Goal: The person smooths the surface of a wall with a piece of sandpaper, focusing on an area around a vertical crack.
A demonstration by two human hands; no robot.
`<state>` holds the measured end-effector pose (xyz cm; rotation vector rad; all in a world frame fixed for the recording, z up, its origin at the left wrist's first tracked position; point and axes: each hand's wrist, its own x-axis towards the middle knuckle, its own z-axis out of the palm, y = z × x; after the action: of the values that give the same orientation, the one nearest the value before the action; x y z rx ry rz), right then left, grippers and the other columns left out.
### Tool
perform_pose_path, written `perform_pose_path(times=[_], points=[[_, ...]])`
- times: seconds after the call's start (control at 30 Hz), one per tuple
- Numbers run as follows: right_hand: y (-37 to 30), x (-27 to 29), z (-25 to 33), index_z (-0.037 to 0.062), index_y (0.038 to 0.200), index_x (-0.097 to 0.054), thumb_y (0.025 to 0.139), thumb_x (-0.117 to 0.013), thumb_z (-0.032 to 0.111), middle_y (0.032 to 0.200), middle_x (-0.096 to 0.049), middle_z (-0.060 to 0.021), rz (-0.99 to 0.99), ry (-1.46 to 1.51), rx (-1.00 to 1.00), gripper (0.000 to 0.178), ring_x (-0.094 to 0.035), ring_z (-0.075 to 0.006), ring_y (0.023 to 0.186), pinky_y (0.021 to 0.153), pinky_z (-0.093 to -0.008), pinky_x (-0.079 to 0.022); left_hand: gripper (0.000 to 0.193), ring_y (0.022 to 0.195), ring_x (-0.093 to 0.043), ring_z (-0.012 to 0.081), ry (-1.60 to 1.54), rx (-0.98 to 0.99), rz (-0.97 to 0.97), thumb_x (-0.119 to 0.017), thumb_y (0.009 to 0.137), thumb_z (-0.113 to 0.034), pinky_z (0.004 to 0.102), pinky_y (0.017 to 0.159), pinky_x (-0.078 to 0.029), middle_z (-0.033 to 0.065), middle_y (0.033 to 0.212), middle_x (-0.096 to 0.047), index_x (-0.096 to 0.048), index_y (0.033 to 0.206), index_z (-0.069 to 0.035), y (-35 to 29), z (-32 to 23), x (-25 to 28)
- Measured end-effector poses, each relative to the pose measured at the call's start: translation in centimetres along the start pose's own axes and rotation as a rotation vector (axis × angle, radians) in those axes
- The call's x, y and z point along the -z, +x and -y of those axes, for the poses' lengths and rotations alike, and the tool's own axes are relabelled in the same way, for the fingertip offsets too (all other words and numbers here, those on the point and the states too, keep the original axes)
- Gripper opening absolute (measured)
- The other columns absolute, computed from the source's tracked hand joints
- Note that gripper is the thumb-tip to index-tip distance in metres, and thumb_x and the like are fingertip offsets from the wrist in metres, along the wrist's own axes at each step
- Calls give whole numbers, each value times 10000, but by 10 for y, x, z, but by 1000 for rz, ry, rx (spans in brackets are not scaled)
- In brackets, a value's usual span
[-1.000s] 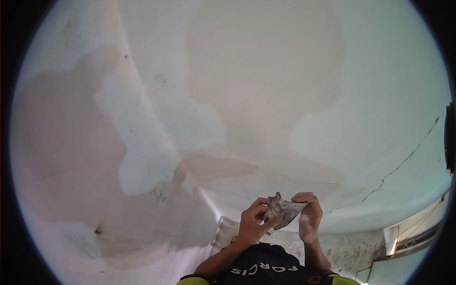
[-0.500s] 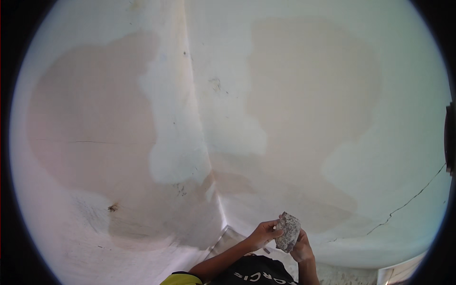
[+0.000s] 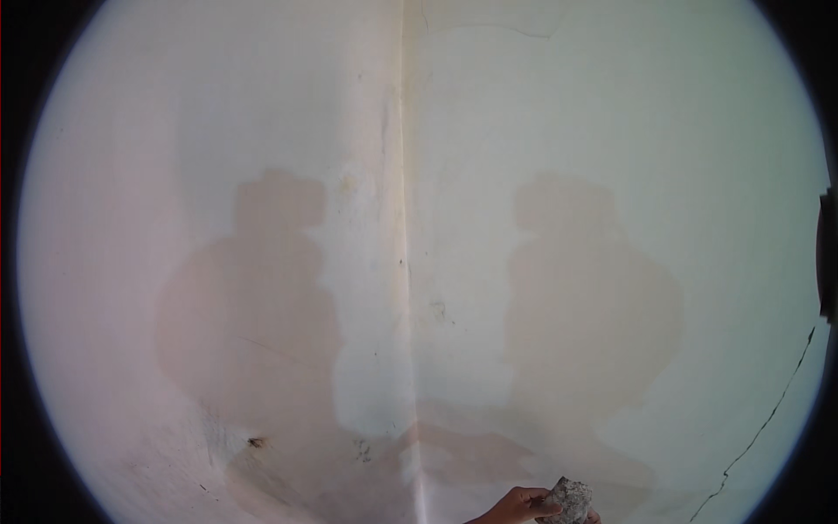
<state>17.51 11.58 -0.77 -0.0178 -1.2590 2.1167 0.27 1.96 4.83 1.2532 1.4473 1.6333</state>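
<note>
A rough, speckled grey chunk of stone or concrete (image 3: 573, 499) sits at the lower edge of the view, right of the wall corner. My left hand (image 3: 522, 504) grips its left side, with the thumb laid across the front face. Of my right hand (image 3: 594, 517) only some fingertips show, pressed to the chunk's lower right side. The rest of that hand and both forearms are cut off by the lower edge.
Two pale walls meet at a vertical corner (image 3: 404, 288), each bearing a shadow of a person. A long dark crack (image 3: 758, 430) runs down the right wall. Low on the left wall is a dark brown spot (image 3: 255, 443) beside scuff marks. Something dark (image 3: 827, 258) stands at the right rim.
The view has tilted upward, showing more of the walls. My hands and the chunk now appear lower and farther right in the picture. My shirt and the floor have left the view.
</note>
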Motion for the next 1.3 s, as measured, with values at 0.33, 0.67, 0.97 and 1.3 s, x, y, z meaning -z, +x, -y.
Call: perform_pose_path(times=[0.33, 0.67, 0.97, 1.3], points=[[18, -16, -1, 54, 1517, -261, 899, -680, 474, 1491, -427, -148, -3, -50, 31, 857, -459, -219, 1351, 1112, -327, -390, 390, 1154, -593, 227, 116, -14, 397, -735, 899, -200, 391, 982, -484, 115, 1173, -663, -636, 1223, -8, 21, 3, 17], [25, -51, 56, 39, 1489, -333, 1000, -589, 224, 1368, -563, -179, -375, -219, 37, 582, -619, -301, 1164, 856, -357, -556, 328, 917, -701, 167, 505, -661, -246, -789, 805, -188, 326, 835, -532, 118, 1012, -723, -689, 1052, 3, 45, -88, 81], [13, -37, 31, 108, 1564, -34, 984, -608, 195, 1330, -581, -209, -353, -316, 39, 821, -687, -267, 974, 585, -267, -557, 189, 966, -591, 357, 1315, -1630, -587, -611, 875, 15, 395, 784, -500, 210, 1159, -598, -560, 1054, 49, 200, -460, 146], [11, -34, 24, 73, 1558, -78, 1002, -578, 283, 1275, -609, -187, -377, -366, -15, 777, -674, -249, 940, 609, -278, -561, 446, 1302, -494, 318, 1205, -1632, -595, -499, 923, 93, 445, 1110, -400, 130, 1333, -595, -519, 1351, -30, 256, -438, 136]])
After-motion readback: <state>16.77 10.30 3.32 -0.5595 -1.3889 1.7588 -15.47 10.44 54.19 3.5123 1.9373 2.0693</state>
